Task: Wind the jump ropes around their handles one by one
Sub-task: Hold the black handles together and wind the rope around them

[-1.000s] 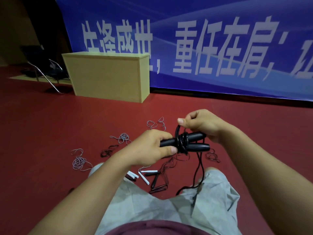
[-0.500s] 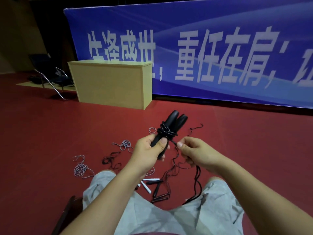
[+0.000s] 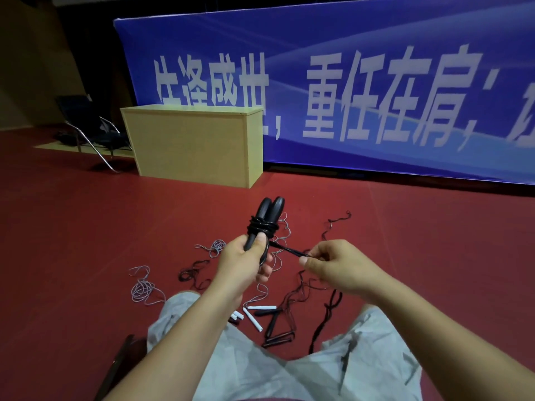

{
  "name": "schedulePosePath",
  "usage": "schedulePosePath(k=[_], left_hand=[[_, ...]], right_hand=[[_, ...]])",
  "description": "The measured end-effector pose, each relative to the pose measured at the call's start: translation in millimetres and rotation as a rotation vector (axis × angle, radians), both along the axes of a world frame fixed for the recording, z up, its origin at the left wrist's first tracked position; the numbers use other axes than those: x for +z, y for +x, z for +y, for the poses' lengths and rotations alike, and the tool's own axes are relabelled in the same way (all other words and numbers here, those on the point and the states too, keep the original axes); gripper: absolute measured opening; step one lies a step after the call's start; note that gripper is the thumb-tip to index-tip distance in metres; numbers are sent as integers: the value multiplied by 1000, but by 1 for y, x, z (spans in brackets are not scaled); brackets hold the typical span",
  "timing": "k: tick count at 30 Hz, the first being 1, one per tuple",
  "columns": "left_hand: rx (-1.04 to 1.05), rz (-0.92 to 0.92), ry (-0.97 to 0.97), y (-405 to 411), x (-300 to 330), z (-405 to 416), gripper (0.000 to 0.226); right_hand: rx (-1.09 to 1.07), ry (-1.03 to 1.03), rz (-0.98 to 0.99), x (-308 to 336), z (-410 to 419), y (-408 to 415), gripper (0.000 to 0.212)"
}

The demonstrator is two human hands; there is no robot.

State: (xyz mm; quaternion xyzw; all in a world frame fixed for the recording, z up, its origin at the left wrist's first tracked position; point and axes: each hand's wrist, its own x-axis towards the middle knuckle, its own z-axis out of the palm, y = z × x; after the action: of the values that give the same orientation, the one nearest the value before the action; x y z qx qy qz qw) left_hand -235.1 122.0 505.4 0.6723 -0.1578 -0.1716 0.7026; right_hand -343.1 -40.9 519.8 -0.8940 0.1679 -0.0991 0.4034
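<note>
My left hand (image 3: 246,261) grips two black jump-rope handles (image 3: 267,211) side by side, pointing up and away. Several turns of black rope (image 3: 262,226) are wound around their middle. My right hand (image 3: 333,263) pinches the free black rope end (image 3: 288,250) and holds it taut to the right of the handles. The rest of that rope (image 3: 330,311) hangs down to the red floor between my knees. More ropes lie loose on the floor: white handles (image 3: 254,316), black handles (image 3: 275,328), grey coils (image 3: 142,289) and thin black cords (image 3: 191,274).
I sit on the red floor (image 3: 72,227) with my legs in grey shorts (image 3: 260,369) at the bottom. A wooden cabinet (image 3: 194,146) stands ahead, a metal chair (image 3: 86,125) to its left, a blue banner (image 3: 347,88) behind.
The handles turned from lying crosswise to pointing up in my left hand. My right hand came down off the handles and moved right, drawing the rope end taut.
</note>
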Motion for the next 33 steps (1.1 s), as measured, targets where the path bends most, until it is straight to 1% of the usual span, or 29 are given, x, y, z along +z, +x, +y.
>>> schedulePosePath(k=[2, 4, 7, 9, 11, 13, 15, 17, 19, 21, 23, 26, 29, 33], left_hand=[[-3, -54, 53, 4, -2, 2, 25], [-4, -104, 110, 6, -4, 4, 26], [15, -131, 152, 10, -7, 8, 26], [22, -170, 198, 13, -10, 10, 26], [44, -237, 251, 16, -13, 11, 27], [71, -296, 301, 20, -18, 11, 28], [83, -333, 342, 23, -22, 12, 27], [94, -390, 392, 25, -26, 11, 24], [104, -451, 451, 23, -26, 12, 18], [103, -513, 510, 20, -25, 13, 14], [89, -596, 585, 16, -23, 14, 18], [23, -716, 693, 11, -18, 10, 26], [-147, -747, 666, 10, -12, 9, 28], [-373, -804, 567, 8, 3, 14, 20]], right_hand=[[-18, 4, -3, 1, -1, -2, 35], [-25, -22, 0, 3, -3, -5, 31], [-32, -92, 8, 7, -9, -9, 26], [-36, -128, 15, 12, -10, -11, 30], [-53, -163, 20, 18, -9, -12, 40], [-50, -123, -1, 23, -8, -14, 45], [-13, -29, -32, 26, -8, -15, 40], [44, 22, -59, 29, -6, -16, 27], [85, -47, -98, 32, -5, -16, 13], [91, -174, -133, 34, -5, -14, 8], [77, -262, -157, 36, -3, -12, 7], [33, -361, -238, 44, -1, -7, 9], [-36, -416, -296, 54, -4, -5, 12], [-46, -458, -305, 57, -13, -4, 17]])
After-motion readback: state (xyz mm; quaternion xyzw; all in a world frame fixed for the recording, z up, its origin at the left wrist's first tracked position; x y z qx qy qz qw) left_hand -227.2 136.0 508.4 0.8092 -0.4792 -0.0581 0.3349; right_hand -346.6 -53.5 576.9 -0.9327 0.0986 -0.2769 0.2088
